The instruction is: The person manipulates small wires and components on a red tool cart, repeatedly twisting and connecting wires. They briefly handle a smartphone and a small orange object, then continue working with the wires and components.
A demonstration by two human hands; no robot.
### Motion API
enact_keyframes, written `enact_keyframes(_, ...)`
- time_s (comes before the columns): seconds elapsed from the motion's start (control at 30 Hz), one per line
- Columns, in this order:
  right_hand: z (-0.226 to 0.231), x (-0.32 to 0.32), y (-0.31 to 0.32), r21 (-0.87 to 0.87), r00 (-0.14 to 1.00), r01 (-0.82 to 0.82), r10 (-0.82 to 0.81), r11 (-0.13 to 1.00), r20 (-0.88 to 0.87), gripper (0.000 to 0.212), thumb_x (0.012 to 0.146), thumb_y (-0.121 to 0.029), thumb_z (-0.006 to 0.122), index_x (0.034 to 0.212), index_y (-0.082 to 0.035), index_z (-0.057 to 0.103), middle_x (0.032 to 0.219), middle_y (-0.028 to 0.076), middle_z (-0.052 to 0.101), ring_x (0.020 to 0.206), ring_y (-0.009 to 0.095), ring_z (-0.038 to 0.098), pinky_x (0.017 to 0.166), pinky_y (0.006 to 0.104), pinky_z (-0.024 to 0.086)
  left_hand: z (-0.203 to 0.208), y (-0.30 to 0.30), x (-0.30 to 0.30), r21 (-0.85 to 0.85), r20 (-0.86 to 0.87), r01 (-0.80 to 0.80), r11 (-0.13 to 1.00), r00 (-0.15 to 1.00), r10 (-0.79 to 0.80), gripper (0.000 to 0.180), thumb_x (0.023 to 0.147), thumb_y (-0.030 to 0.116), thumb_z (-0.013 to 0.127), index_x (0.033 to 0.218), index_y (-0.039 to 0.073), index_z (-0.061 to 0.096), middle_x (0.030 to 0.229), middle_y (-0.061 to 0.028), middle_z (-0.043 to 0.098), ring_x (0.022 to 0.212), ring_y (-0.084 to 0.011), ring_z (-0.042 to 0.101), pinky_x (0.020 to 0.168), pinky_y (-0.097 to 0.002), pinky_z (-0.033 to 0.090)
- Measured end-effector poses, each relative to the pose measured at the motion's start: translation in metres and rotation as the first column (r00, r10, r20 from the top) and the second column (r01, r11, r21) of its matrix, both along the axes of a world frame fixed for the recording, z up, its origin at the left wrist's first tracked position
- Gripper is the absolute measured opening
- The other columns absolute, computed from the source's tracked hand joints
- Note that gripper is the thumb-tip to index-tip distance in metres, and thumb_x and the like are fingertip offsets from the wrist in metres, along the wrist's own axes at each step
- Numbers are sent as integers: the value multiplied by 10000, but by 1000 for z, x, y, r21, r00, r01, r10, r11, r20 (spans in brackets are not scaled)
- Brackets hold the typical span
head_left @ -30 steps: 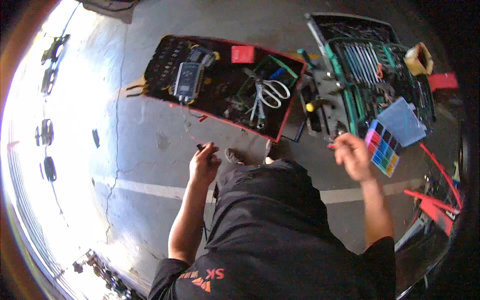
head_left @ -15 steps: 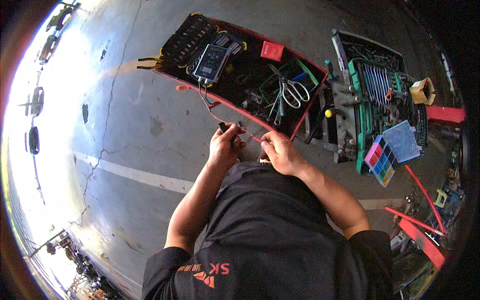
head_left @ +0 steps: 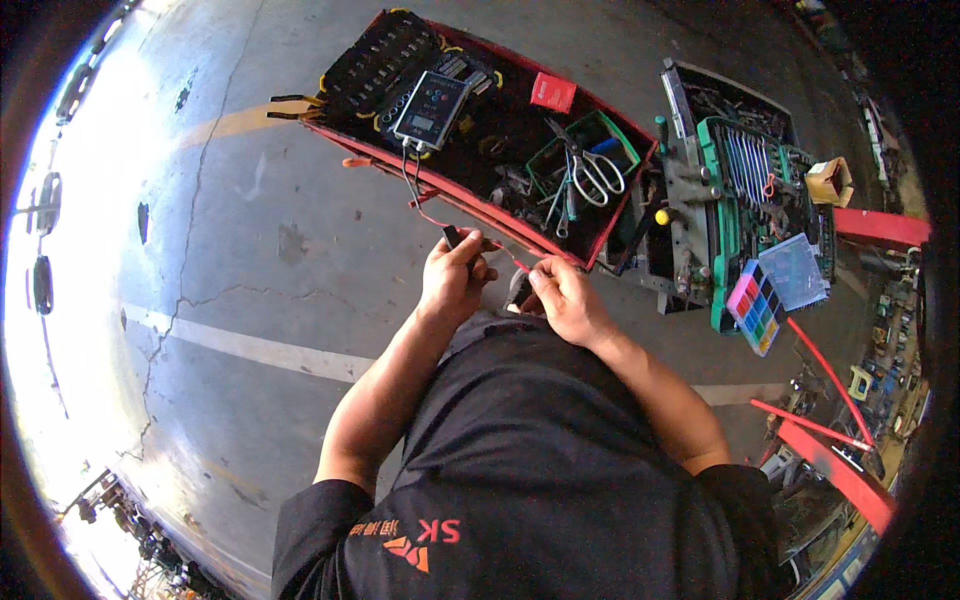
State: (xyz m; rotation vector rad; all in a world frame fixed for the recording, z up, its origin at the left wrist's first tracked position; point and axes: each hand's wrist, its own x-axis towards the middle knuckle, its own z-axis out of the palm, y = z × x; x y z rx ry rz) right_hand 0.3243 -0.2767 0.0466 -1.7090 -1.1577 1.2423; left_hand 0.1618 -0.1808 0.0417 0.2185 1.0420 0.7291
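My left hand (head_left: 458, 276) is closed, with a short black piece (head_left: 452, 237) standing up between thumb and fingers; its kind is not clear. A thin red wire (head_left: 508, 252) spans the gap from that hand to my right hand (head_left: 570, 300), which pinches its red end between thumb and forefinger. Beyond the left hand, a red and black lead (head_left: 412, 184) runs up to a grey box-shaped device with a small screen (head_left: 432, 110). That device rests in a long red tool tray (head_left: 470, 206). Both hands are in front of my body, at the tray's near edge.
The tray also holds a black socket set (head_left: 380, 62), a small red box (head_left: 553, 92) and large white-handled scissors (head_left: 598, 180). To the right stand a green wrench case (head_left: 718, 240), an assorted-parts box (head_left: 755, 308), a cardboard box (head_left: 829, 182) and red bars (head_left: 835, 470).
The whole view has shifted slightly. The black piece in my left hand now tilts more upright, and my right hand sits a little farther right, still pinching the red wire.
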Motion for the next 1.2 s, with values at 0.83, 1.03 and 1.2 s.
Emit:
enact_keyframes(0.83,-21,-8,9,-8,997,51,-52,999,-55,274,947,-262,554,930,10,579,727,108,612,671,195,608,615,334,472,-13,6,-9,65,34,87,994,995,-89,101,940,159,575,990,79,541,874,-61,632,534,-92,445,522,-304,422)
enact_keyframes(1.03,-13,-8,25,-77,998,30,-34,997,-48,276,929,-265,576,912,10,594,707,105,627,627,187,620,573,335,481,-15,7,-11,64,24,98,993,995,-100,93,923,140,592,963,61,563,812,-57,618,529,-90,437,526,-304,421)
enact_keyframes(1.2,-7,-8,35,-93,997,-60,56,994,-43,252,928,-241,578,909,9,603,706,102,631,610,191,617,566,334,480,-20,6,-16,58,5,151,987,988,-152,99,913,126,601,941,39,564,800,-56,606,511,-84,440,536,-317,469)
